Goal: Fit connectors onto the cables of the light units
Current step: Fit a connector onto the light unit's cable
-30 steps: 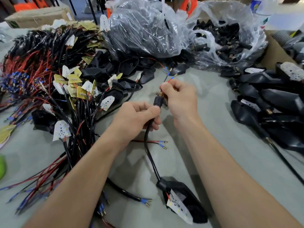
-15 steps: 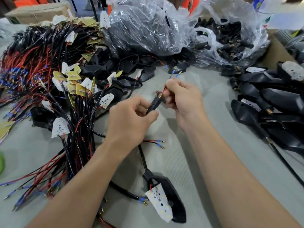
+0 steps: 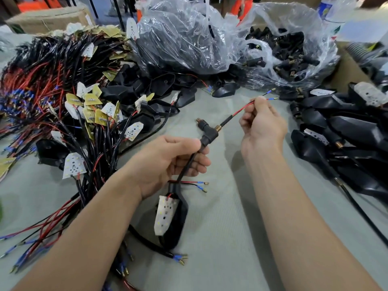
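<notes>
My left hand point(image 3: 168, 162) grips a black T-shaped connector point(image 3: 207, 135) by its lower stem. A black cable point(image 3: 186, 166) runs down from the connector to a black light unit point(image 3: 174, 217) with a white LED board, which lies on the grey table. The cable's red and black wires point(image 3: 239, 111) come out of the connector's brass end toward the upper right. My right hand point(image 3: 262, 124) pinches those wires near their blue-tipped ends point(image 3: 270, 95).
A big tangle of wired light units point(image 3: 52, 97) fills the left. Clear bags of black parts point(image 3: 184, 36) and connectors point(image 3: 287, 55) stand at the back. Finished black units point(image 3: 346, 131) lie at the right. Loose wire ends point(image 3: 199, 185) lie under my left hand.
My right hand has pulled the wires out through the connector, up and to the right. The light unit has slid closer to my left hand as the cable passed through.
</notes>
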`<action>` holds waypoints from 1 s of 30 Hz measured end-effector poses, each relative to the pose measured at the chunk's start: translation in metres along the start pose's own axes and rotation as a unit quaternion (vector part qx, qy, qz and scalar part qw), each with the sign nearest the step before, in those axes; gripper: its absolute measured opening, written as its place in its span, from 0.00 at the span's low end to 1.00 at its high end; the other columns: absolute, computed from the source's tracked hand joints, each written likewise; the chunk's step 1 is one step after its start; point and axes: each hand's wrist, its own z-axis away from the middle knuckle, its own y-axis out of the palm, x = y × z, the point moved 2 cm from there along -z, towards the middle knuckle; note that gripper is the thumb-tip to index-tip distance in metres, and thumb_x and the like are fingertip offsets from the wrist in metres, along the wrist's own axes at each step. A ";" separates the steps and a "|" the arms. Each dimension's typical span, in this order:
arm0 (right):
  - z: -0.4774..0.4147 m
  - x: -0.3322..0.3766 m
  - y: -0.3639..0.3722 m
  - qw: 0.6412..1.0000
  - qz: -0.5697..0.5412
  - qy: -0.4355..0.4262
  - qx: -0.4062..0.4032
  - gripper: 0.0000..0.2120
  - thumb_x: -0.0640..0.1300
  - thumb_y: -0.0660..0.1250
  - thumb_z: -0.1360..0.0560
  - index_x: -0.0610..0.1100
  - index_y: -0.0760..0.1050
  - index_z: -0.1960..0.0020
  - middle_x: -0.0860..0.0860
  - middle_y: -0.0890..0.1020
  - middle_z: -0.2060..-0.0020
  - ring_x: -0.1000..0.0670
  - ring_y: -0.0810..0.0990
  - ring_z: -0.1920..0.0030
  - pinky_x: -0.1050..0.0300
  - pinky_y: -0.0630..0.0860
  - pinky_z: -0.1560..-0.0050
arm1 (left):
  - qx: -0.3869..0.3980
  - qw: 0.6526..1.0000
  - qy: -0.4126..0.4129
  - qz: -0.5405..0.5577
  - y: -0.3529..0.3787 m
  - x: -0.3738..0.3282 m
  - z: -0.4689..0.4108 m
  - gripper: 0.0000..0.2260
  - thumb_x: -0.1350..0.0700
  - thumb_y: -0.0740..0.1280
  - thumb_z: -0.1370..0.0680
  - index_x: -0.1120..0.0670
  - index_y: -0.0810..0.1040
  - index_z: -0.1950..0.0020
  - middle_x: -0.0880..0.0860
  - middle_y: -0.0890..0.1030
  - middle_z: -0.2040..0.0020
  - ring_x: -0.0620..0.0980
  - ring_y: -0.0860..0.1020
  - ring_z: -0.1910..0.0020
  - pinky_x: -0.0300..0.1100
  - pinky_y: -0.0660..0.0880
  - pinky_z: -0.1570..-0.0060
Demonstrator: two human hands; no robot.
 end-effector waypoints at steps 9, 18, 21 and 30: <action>-0.027 0.019 -0.027 0.995 -0.007 -0.021 -0.099 0.13 0.37 0.64 0.18 0.43 0.72 0.62 0.48 0.76 0.72 0.55 0.69 0.78 0.63 0.67 0.75 | -0.007 0.999 -0.034 -0.041 -0.003 0.002 0.004 0.08 0.55 0.70 0.24 0.58 0.86 0.56 0.60 0.85 0.58 0.53 0.84 0.60 0.41 0.82 0.58; 0.032 -0.032 0.012 0.861 0.294 0.142 0.391 0.06 0.45 0.69 0.21 0.43 0.82 0.49 0.51 0.83 0.63 0.53 0.74 0.67 0.63 0.71 0.68 | -0.169 0.984 0.024 -0.042 -0.004 0.000 -0.004 0.13 0.58 0.62 0.16 0.65 0.82 0.49 0.57 0.80 0.68 0.52 0.76 0.70 0.38 0.73 0.68; 0.034 -0.033 0.017 0.893 0.251 0.115 0.355 0.03 0.39 0.68 0.21 0.41 0.80 0.51 0.49 0.83 0.64 0.54 0.74 0.70 0.64 0.70 0.70 | -0.210 0.974 0.058 -0.065 -0.006 -0.001 -0.004 0.12 0.56 0.63 0.16 0.61 0.83 0.50 0.57 0.83 0.64 0.48 0.79 0.68 0.35 0.77 0.66; 0.025 -0.020 0.012 0.952 0.178 0.095 0.231 0.08 0.41 0.69 0.20 0.39 0.76 0.56 0.45 0.83 0.68 0.52 0.77 0.72 0.62 0.75 0.71 | -0.244 0.966 0.062 -0.066 -0.022 0.001 -0.006 0.05 0.56 0.74 0.24 0.47 0.81 0.57 0.49 0.82 0.58 0.49 0.79 0.56 0.45 0.72 0.50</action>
